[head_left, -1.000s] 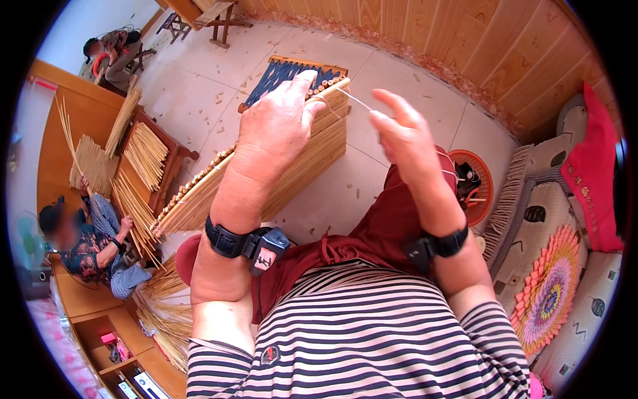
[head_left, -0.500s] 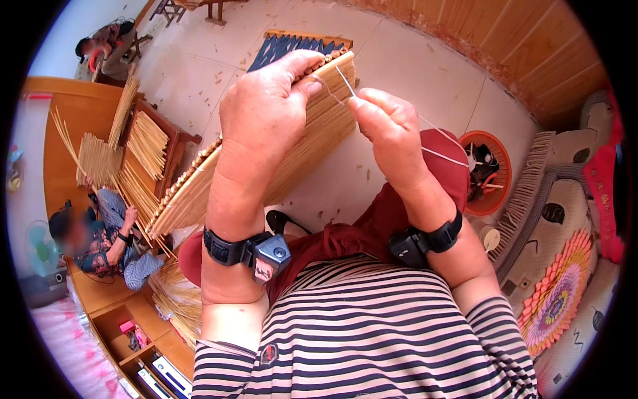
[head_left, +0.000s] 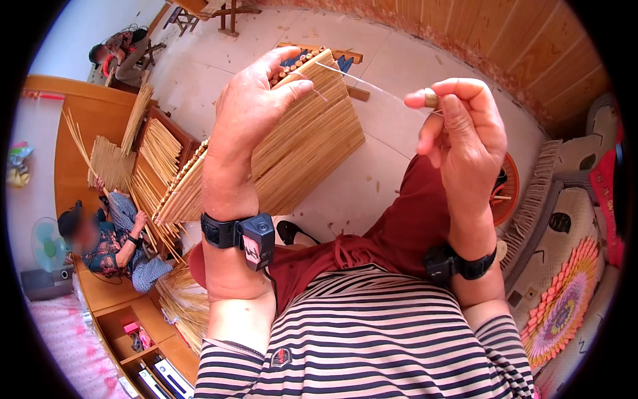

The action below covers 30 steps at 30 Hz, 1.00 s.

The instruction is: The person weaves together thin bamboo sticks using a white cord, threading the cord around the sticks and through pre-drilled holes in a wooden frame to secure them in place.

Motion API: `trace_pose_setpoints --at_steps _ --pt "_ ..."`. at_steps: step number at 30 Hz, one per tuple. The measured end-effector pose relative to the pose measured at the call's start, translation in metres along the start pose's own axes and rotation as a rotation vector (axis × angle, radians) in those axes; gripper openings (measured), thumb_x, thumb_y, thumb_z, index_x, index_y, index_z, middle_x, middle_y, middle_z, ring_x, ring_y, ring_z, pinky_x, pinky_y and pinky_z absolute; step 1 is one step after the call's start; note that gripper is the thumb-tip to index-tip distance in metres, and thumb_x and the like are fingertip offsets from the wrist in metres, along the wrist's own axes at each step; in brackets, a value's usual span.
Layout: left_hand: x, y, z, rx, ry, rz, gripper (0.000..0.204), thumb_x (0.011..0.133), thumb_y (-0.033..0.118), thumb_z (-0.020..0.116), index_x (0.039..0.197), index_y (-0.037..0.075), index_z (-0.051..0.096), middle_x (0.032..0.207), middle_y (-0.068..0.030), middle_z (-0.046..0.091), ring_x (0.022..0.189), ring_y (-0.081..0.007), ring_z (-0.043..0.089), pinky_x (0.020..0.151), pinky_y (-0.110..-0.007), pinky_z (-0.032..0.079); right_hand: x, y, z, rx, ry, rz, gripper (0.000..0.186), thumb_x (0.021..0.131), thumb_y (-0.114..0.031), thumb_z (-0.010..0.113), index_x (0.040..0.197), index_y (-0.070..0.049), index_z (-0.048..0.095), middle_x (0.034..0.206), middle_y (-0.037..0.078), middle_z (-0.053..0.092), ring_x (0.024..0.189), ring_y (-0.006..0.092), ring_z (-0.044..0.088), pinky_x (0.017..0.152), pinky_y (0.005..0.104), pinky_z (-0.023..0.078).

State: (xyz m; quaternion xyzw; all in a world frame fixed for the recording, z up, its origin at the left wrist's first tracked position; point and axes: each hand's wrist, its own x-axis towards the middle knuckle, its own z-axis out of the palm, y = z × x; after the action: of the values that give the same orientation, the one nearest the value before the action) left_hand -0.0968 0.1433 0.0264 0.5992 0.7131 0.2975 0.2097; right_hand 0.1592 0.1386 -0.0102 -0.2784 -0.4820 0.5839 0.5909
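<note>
A panel of straight tan stalks (head_left: 312,139), bound side by side, stands slanted in front of my lap. Round cut stalk ends line its upper edge. Over that edge lies my left hand (head_left: 249,103), its thumb and forefinger spread apart on either side of the stalk ends. A white thread (head_left: 372,86) runs taut from the panel's top corner to my right hand (head_left: 465,126), which pinches it between thumb and fingers. A brownish ring-shaped thimble (head_left: 431,100) sits on a right finger. Near my left thumb a short loose thread end hangs on the panel; whether a needle is present cannot be seen.
At left a person (head_left: 109,239) handles long stalks beside stacked stalk bundles (head_left: 159,146). Another person (head_left: 123,56) sits at far left. An orange basket (head_left: 508,193) stands behind my right wrist; a patterned sofa (head_left: 558,226) is at right.
My right hand has moved right and drawn the thread out longer. My left thumb and forefinger have spread apart. The panel's top corner has shifted slightly left.
</note>
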Motion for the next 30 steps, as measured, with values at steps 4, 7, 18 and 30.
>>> trace_pose_setpoints --at_steps 4,7,18,30 --pt "-0.014 0.003 0.004 -0.064 -0.045 -0.006 0.037 0.090 0.011 0.069 0.125 0.003 0.065 0.105 -0.0070 0.071 0.094 -0.0110 0.063 0.084 -0.026 0.050 0.003 -0.004 0.013 -0.118 -0.117 -0.272 0.014 0.099 -0.004 0.056 0.107 0.002 0.066 0.091 0.009 0.070 0.058 0.0070 0.058 0.051 0.0165 0.042" --pt "-0.048 0.039 0.023 0.246 -0.021 0.098 0.036 0.087 0.012 0.070 0.121 0.000 0.064 0.100 -0.0155 0.073 0.090 -0.0201 0.071 0.081 -0.031 0.053 -0.001 0.011 0.004 -0.122 -0.187 -0.303 0.016 0.100 -0.010 0.057 0.108 0.000 0.067 0.083 0.008 0.069 0.057 0.0076 0.059 0.050 0.0175 0.042" --pt "-0.111 0.062 0.065 0.317 0.028 0.311 0.050 0.079 0.003 0.072 0.128 0.007 0.060 0.109 -0.0192 0.068 0.089 -0.0351 0.068 0.078 -0.040 0.055 -0.027 0.045 -0.027 0.306 0.000 0.150 0.016 0.103 -0.021 0.054 0.103 -0.005 0.055 0.086 0.006 0.060 0.049 0.0118 0.053 0.045 0.0223 0.042" --pt "-0.101 0.058 0.054 0.202 0.006 0.252 0.039 0.082 -0.007 0.061 0.117 0.008 0.067 0.099 -0.0146 0.071 0.082 -0.0319 0.070 0.072 -0.037 0.056 -0.018 0.052 -0.030 0.239 -0.022 0.023 0.019 0.102 -0.018 0.056 0.102 0.001 0.062 0.092 0.009 0.062 0.053 0.0086 0.052 0.043 0.0192 0.038"
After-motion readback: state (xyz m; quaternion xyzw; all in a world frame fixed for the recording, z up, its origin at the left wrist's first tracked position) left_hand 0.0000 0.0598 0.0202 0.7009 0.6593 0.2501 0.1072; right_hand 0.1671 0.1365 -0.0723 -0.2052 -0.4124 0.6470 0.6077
